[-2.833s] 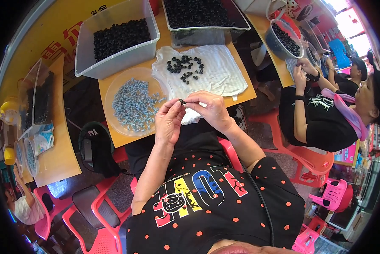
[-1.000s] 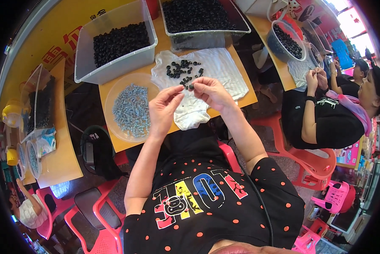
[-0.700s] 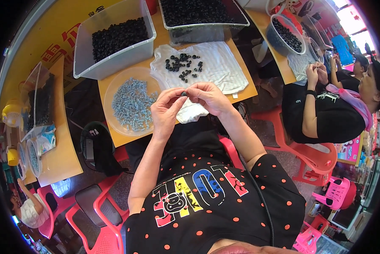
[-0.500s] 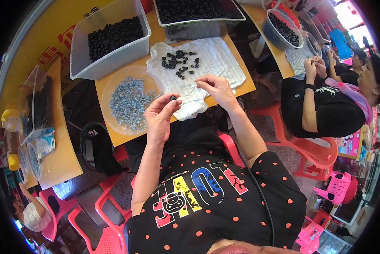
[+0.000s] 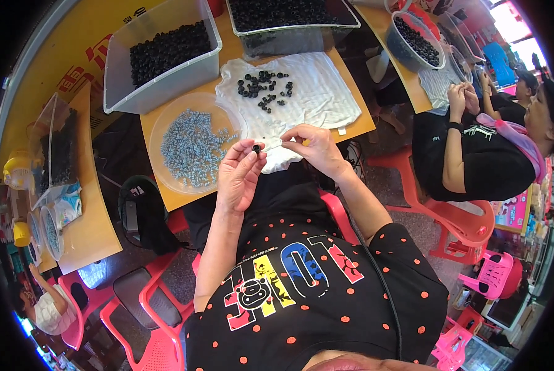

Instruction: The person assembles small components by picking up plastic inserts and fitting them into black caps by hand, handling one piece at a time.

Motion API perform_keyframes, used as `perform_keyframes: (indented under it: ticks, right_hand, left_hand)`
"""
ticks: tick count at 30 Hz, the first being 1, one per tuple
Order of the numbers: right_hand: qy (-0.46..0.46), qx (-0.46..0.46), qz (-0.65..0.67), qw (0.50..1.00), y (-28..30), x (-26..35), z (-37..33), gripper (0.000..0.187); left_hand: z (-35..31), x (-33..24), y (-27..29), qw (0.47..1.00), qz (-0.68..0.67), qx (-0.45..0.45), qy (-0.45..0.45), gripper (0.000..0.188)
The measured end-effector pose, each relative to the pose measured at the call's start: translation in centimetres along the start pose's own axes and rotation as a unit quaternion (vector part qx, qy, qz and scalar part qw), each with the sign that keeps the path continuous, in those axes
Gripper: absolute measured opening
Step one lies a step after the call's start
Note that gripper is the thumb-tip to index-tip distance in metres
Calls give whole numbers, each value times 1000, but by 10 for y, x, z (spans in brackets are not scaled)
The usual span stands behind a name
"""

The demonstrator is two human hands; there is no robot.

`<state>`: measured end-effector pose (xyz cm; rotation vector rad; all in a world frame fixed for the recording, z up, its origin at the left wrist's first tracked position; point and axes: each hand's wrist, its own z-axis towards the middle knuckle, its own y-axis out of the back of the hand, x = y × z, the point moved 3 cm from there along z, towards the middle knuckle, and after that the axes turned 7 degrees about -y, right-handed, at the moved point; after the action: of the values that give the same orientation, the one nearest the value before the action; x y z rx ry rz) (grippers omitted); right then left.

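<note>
Fingers of my left hand (image 5: 236,177) pinch a small black part (image 5: 256,149) near the white cloth (image 5: 326,93); I'd hold it steady, face uncovered, toward my right hand (image 5: 318,149), whose grip I can't make out.

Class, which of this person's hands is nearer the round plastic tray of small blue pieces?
Left. In view, the left hand overlaps the lower right of the round plastic tray; the right hand is farther right, in front of the white cloth.

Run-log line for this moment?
left hand: holding black part | right hand: yellow item showing, grip unclear | white cloth: loose black parts on top
</note>
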<state>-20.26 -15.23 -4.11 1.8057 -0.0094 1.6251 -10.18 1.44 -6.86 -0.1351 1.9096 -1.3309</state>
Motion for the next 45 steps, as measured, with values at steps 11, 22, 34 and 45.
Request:
perform_keyframes:
  ticks: [11, 22, 34, 45]
  right_hand:
    - [40, 40, 77, 995, 0, 50, -5, 11]
    - [66, 63, 51, 995, -9, 43, -9, 14]
    - [-104, 230, 304, 919, -39, 3, -4, 32]
    - [-26, 4, 93, 995, -16, -19, 29, 18]
  left_hand:
    - [-6, 1, -4, 996, 83, 10, -24, 21]
    - [-6, 8, 2, 991, 128, 23, -21, 19]
    - [-7, 28, 16, 997, 11, 7, 80, 19]
    - [-7, 31, 19, 982, -124, -98, 101, 22]
